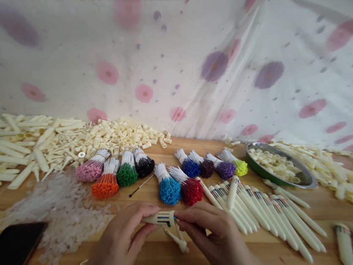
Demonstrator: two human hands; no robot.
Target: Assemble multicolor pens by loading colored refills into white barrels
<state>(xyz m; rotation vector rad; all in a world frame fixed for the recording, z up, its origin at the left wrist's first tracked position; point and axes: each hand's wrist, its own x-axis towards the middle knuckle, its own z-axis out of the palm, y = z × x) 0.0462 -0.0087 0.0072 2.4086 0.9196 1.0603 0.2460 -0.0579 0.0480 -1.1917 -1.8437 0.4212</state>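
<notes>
My left hand (124,236) is closed around the cream barrel of a multicolour pen (163,218), which lies sideways with dark slider slots facing me. At the barrel's right end, the fingertips of my right hand (209,226) pinch together, with a speck of blue showing beside them. What they grip is mostly hidden. Just below the barrel is a small white plastic part (180,243). Rubber-banded bundles of coloured refills stand behind my hands, among them a light blue bundle (169,184) and a red bundle (190,186). One loose black refill (140,186) lies apart.
Right of my hands lie rows of multicolour pens (269,215). Behind them sits a green-sided metal dish (254,170) of cream rings. Cream barrels (9,147) pile up at the left, near clear plastic pieces (67,213) and a black phone (15,257). A flowered sheet (155,58) hangs behind.
</notes>
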